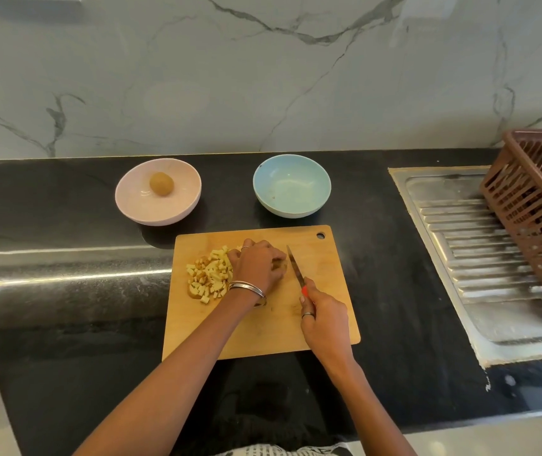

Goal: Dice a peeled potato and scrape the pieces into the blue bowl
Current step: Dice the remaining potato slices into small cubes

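Observation:
A wooden cutting board (325, 274) lies on the black counter. A heap of diced potato pieces (208, 274) sits on its left part. My left hand (258, 266) curls over a remaining potato piece (279, 265), which is mostly hidden under the fingers. My right hand (323, 319) grips the red handle of a knife (295, 266); the blade points away from me, just right of the left hand. The blue bowl (291, 185) stands behind the board, holding nothing but a speck.
A pink bowl (157, 192) with one brown unpeeled potato (161, 183) stands back left. A steel sink drainboard (480, 258) lies to the right with a brown plastic basket (539, 225) on it. The marble wall rises behind the counter.

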